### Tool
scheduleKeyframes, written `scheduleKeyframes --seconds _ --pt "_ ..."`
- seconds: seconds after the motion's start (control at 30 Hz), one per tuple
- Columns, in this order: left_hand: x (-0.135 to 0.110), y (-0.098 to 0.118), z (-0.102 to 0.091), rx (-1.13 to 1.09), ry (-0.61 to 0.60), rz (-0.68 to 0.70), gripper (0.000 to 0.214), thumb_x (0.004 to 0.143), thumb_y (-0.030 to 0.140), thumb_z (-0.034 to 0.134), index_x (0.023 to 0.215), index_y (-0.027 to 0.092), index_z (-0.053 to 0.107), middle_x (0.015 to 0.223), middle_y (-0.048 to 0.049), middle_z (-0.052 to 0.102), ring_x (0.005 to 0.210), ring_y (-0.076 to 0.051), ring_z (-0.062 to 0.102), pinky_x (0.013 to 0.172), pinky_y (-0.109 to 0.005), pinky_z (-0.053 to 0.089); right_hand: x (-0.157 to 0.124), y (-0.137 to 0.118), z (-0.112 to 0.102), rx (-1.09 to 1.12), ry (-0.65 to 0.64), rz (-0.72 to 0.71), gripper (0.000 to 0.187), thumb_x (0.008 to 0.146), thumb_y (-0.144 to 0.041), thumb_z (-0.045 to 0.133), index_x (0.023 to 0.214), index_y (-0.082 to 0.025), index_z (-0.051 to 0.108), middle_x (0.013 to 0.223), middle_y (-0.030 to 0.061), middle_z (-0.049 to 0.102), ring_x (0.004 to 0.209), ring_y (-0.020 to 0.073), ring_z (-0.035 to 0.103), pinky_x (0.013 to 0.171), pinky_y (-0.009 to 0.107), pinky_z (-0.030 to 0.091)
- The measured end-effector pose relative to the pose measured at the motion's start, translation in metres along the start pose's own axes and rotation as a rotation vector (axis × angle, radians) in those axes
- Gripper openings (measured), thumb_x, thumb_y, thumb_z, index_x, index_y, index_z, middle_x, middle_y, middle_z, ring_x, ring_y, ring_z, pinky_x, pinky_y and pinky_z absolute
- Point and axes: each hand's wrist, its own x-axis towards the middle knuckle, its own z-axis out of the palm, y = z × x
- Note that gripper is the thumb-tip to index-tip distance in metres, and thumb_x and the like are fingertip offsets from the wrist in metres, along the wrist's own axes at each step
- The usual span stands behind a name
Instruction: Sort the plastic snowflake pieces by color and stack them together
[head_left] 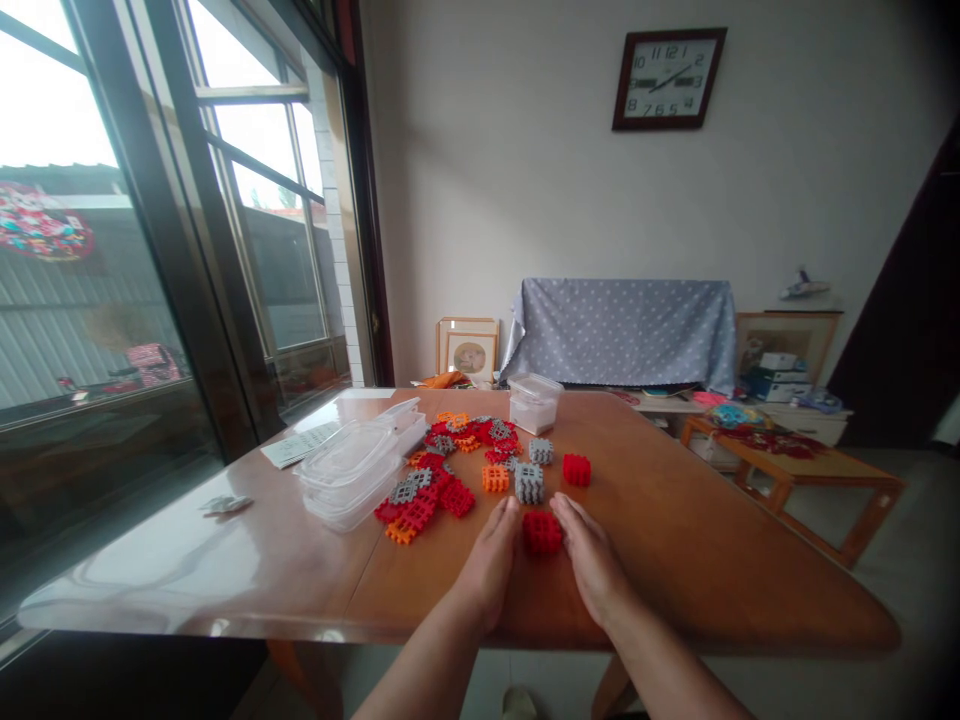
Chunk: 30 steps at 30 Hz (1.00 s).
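A red cube built of waffle blocks (pixel 541 532) rests on the wooden table (pixel 675 560) between my two hands. My left hand (pixel 493 562) lies flat on the table at the cube's left side, fingers stretched out. On the cube's right side my right hand (pixel 590 556) also lies flat, fingers extended. Both hands flank the cube closely; whether they touch it I cannot tell. Just beyond stand a grey cube (pixel 529 483), an orange cube (pixel 495 478), another red cube (pixel 576 469) and a smaller grey cube (pixel 541 451). A pile of loose red, grey and orange blocks (pixel 442 465) spreads to the left.
Clear plastic containers and lids (pixel 352 470) sit at the table's left, a white lidded tub (pixel 534 402) farther back, a paper sheet (pixel 296 445) and a small wrapper (pixel 225 504) near the window. A low wooden table (pixel 795 465) stands right; a covered piece of furniture (pixel 622 330) is behind.
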Motion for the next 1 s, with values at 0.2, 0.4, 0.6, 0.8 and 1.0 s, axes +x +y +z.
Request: scheduleKeyframes --seconds 0.2,0.4,0.6,0.8,1.0 --pt "0.014 -0.013 -0.036 0.637 -0.032 0.225 0.088 0.072 0.033 0.078 0.151 0.018 0.042 0.141 -0.0200 0.058 0.139 -0.035 0.046 0.113 -0.048 0.036 0.009 -0.016 -0.034 -0.075 -0.229 0.052 0.077 0.080 -0.041 0.074 0.149 -0.026 0.044 0.153 0.0145 0.050 0.132 0.0299 0.056 0.112 0.048 0.044" --pt "0.023 -0.003 -0.033 0.984 -0.104 0.280 0.100 0.058 0.034 0.082 0.150 0.025 0.044 0.128 -0.0123 0.068 0.125 -0.040 0.051 0.107 -0.049 0.036 0.027 -0.009 -0.049 -0.341 -0.360 -0.015 0.086 0.070 -0.025 0.076 0.149 -0.027 0.044 0.152 0.0129 0.050 0.135 0.0304 0.052 0.109 0.047 0.045" --pt "0.033 -0.005 -0.031 1.037 -0.124 0.286 0.090 0.062 0.034 0.076 0.147 0.027 0.046 0.122 -0.0105 0.070 0.121 -0.039 0.051 0.102 -0.049 0.037 0.032 -0.011 -0.049 -0.602 -0.401 -0.127 0.085 0.068 -0.021 0.073 0.148 -0.025 0.046 0.147 0.0110 0.054 0.133 0.0299 0.053 0.115 0.046 0.039" --pt "0.037 -0.004 -0.035 1.069 -0.154 0.290 0.083 0.068 0.035 0.071 0.146 0.027 0.044 0.121 -0.0062 0.072 0.117 -0.036 0.052 0.101 -0.046 0.037 0.035 -0.007 -0.046 -0.629 -0.382 -0.154 0.078 0.071 -0.020 0.069 0.146 -0.025 0.049 0.139 0.0107 0.059 0.125 0.0297 0.058 0.110 0.046 0.042" --pt "0.038 -0.003 -0.037 1.086 -0.169 0.268 0.080 0.071 0.036 0.070 0.145 0.028 0.044 0.124 -0.0045 0.071 0.119 -0.034 0.052 0.102 -0.044 0.037 0.037 -0.007 -0.047 -0.588 -0.406 -0.150 0.075 0.072 -0.022 0.071 0.145 -0.026 0.051 0.136 0.0094 0.062 0.123 0.0295 0.060 0.108 0.045 0.044"
